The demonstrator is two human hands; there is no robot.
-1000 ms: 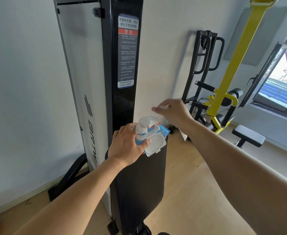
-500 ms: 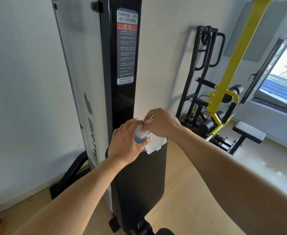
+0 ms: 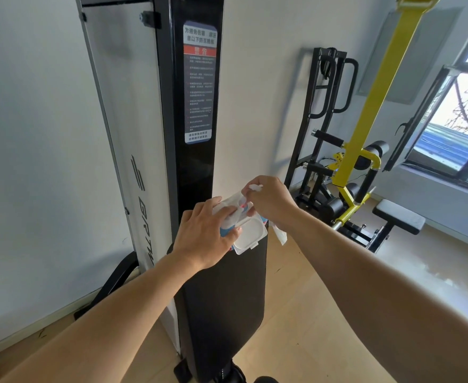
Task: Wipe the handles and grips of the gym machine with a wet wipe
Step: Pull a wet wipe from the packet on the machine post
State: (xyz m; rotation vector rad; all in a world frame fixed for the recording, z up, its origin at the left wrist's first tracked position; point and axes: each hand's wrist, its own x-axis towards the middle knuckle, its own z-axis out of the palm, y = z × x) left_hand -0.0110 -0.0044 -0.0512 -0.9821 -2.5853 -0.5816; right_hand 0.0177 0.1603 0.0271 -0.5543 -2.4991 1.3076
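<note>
Since a moment ago, the right hand [image 3: 271,199] has lifted a little from the wipe pack [image 3: 235,217] and now pinches a bit of white wet wipe [image 3: 255,187] at the opening. The left hand [image 3: 205,233] grips the pack in front of the tall black machine column [image 3: 197,167], with the pack's lid [image 3: 250,234] flipped open. Another wipe piece [image 3: 279,234] hangs under the right hand. The wipe may tear, or extra wipes may come out. The yellow machine [image 3: 365,128] stands well apart, not yet wiped.
</note>
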